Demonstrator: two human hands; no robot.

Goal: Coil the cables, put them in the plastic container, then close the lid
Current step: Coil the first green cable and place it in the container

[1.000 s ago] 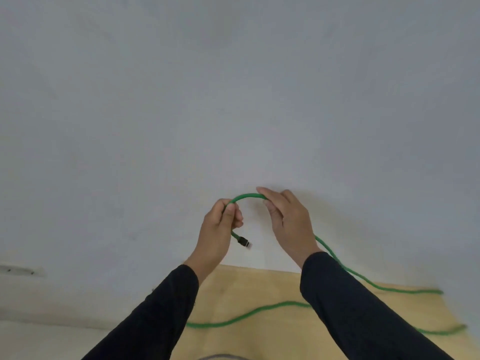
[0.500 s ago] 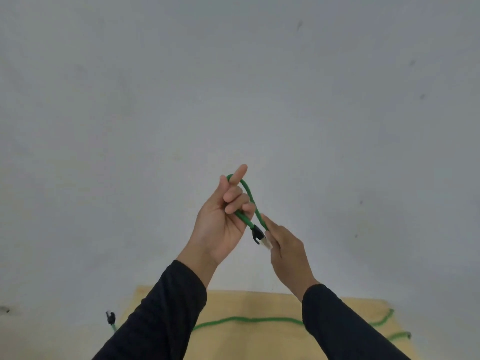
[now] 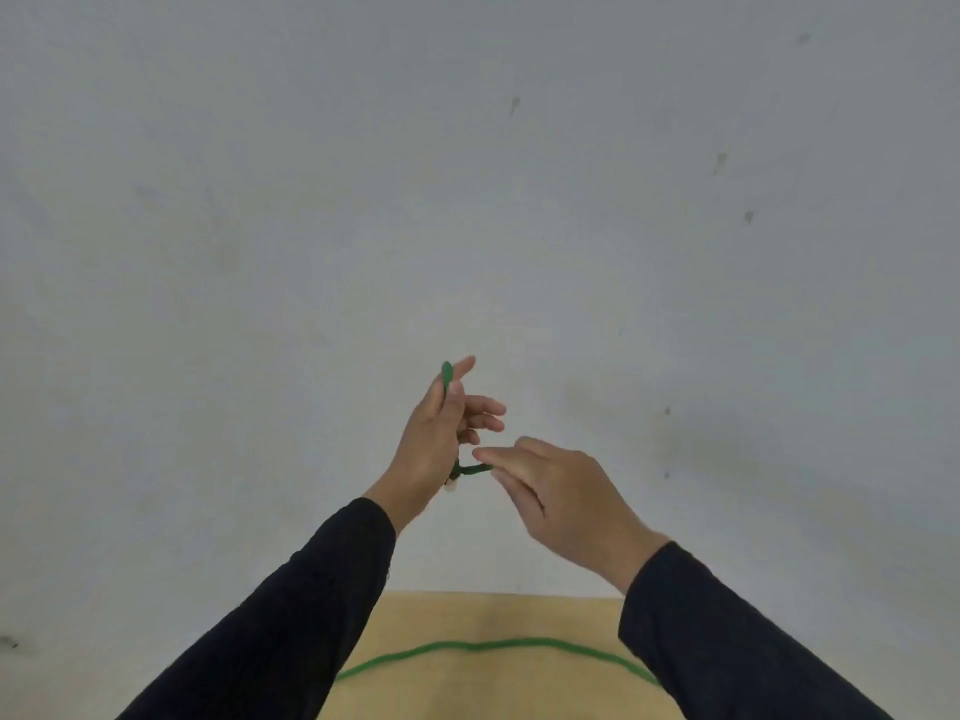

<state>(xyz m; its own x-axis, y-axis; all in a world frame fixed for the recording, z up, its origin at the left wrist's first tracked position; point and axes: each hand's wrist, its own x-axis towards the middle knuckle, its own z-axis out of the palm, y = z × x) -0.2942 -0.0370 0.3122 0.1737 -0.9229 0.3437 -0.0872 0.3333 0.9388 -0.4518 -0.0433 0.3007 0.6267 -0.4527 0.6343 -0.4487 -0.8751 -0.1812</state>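
Overhead, no container showed in the head view; the only task item visible was the green cable [image 3: 448,375], a thin round cord with a smooth jacket.

Left hand [image 3: 441,439]: raised in front of the pale grey wall [image 3: 260,226], palm toward the right hand. Its thumb pressed a small loop of the cable against the index finger. The top of that loop stood up above the thumb, so the loop's long axis ran roughly vertical. The other fingers were extended and fanned out loosely. At the heel of this hand a small pale connector [image 3: 451,484] hung downward.

Right hand [image 3: 566,496]: held just beside the left, back of the hand toward the camera. Its thumb and forefinger tips pinched a short stretch of cable that ran nearly horizontal from the base of the left hand. The remaining fingers were loosely curled.

Both arms wore black sleeves [image 3: 291,615].

Lower down, a further length of the same cable lay in a shallow arch, running left to right across the counter [image 3: 493,688], a flat light wooden surface. Both ends of that arch passed behind the sleeves.
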